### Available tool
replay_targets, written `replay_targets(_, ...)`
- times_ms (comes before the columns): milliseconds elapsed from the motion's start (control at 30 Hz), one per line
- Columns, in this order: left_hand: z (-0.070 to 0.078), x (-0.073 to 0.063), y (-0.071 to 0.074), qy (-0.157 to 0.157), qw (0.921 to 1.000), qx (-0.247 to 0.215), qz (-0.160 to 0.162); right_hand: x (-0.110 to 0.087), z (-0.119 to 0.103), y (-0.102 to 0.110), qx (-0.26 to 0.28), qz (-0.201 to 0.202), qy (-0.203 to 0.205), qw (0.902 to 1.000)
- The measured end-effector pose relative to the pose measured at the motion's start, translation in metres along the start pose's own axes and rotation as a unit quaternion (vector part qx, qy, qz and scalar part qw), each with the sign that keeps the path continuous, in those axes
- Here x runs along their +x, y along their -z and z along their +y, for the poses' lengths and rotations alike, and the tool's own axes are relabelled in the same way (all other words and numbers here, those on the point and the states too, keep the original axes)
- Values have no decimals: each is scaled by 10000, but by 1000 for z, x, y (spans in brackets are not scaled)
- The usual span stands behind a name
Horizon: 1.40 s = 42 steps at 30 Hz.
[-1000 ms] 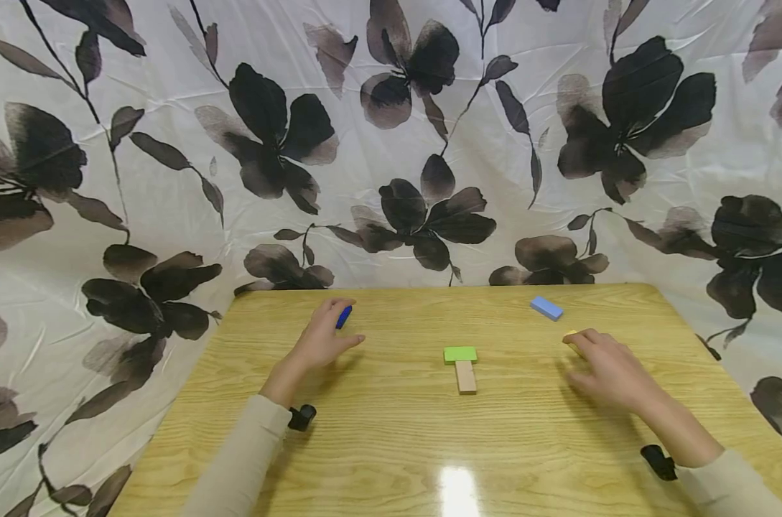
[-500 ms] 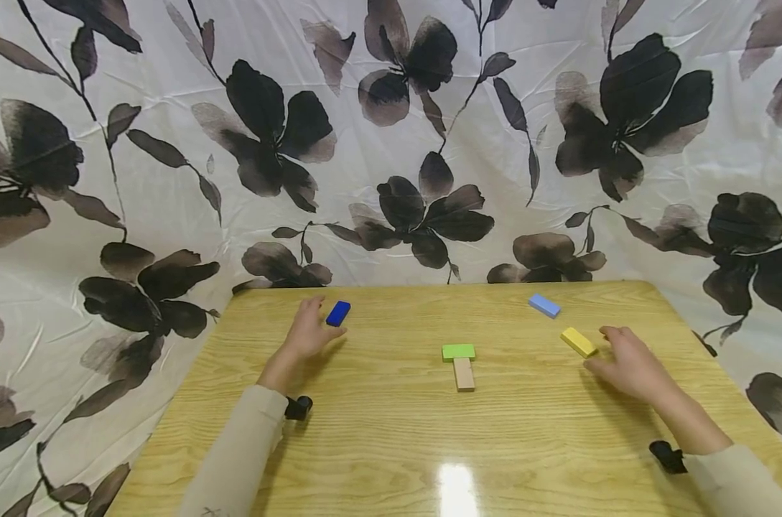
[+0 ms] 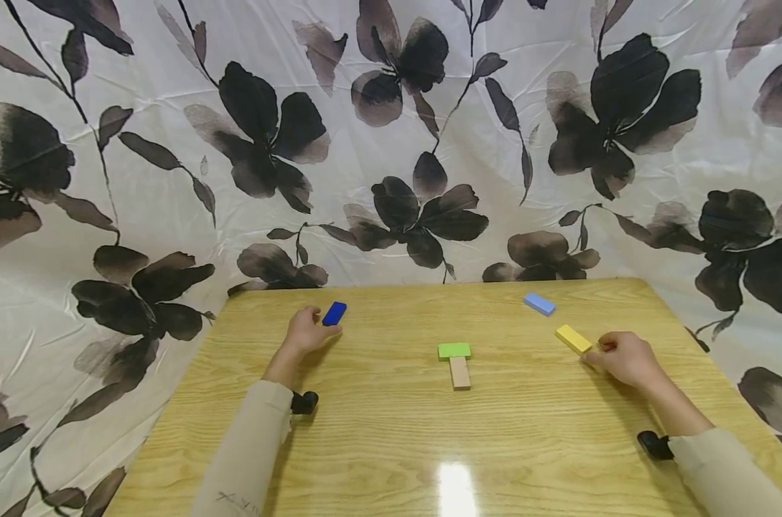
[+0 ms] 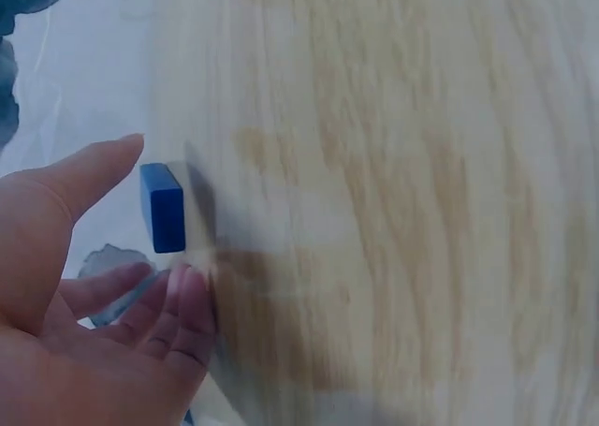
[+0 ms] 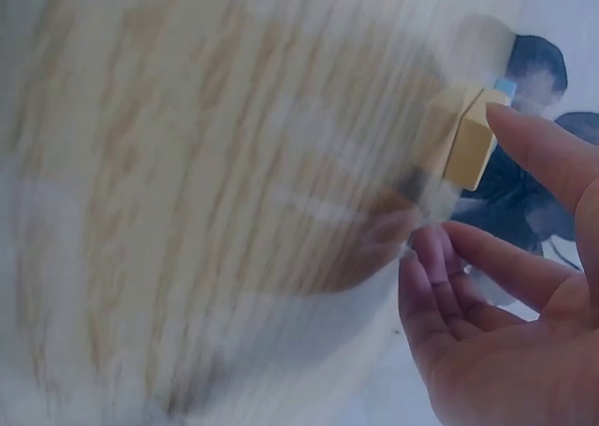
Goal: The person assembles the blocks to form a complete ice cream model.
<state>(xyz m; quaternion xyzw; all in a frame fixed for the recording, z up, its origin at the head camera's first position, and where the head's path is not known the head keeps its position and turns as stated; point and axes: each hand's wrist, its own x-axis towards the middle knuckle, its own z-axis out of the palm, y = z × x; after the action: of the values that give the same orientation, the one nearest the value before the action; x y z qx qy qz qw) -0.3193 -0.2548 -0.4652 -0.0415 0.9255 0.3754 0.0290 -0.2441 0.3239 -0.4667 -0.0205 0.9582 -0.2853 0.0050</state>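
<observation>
A dark blue block [image 3: 334, 314] lies near the table's far left edge. Just left of it is my left hand [image 3: 303, 332], thumb reaching past the block's near end and fingers loosely bent. The left wrist view shows that blue block [image 4: 167, 211] beyond a wide gap between thumb and fingers. On the right lies a yellow block [image 3: 573, 339]. My right hand [image 3: 626, 355] is at its right end, thumb tip close to it. In the right wrist view the thumb overlaps the yellow block [image 5: 474, 140], while the fingers are bent below, apart from it.
Mid-table, a green block [image 3: 454, 351] and a tan block [image 3: 459, 373] form a T shape. A light blue block [image 3: 539, 303] lies behind the yellow one. Floral cloth [image 3: 365, 251] hangs behind the wooden table [image 3: 378, 445].
My right hand has drawn back to the right, uncovering the yellow block. My left hand has shifted left off the dark blue block, so more of it shows. Both hands' fingers are more bent.
</observation>
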Motion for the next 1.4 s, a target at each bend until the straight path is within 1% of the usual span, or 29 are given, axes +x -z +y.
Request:
replay_targets(100, -1, 1, -2, -4, 9999, -37, 94, 1, 1, -1, -31, 68, -37, 10000)
replay_targets(200, -2, 2, -5, 69, 9996, -164, 215, 3, 1, -2, -69, 114, -92, 9999)
replay_targets(300, -3, 3, -8, 151, 9991, -196, 347, 4, 1, -3, -97, 141, -155, 9997)
replay_targets(533, -3, 5, -11, 411, 9972, 39, 622, 8, 1, -6, -45, 218, -247, 9994)
replay_targets(667, -2, 5, -11, 499, 9960, 101, 729, 10, -1, -7, 34, 228, -249, 9994)
replay_targets(933, -2, 6, -13, 607, 9944, 95, 855, 11, -4, -9, 164, 230, -369, 9989)
replay_targets(1200, -1, 8, -15, 579, 9938, -32, 952, 11, -4, -8, 236, 159, -409, 9988)
replay_targets(1400, -2, 7, -16, 620, 9927, 0, 1035, 11, -5, -8, 282, 114, -406, 9987)
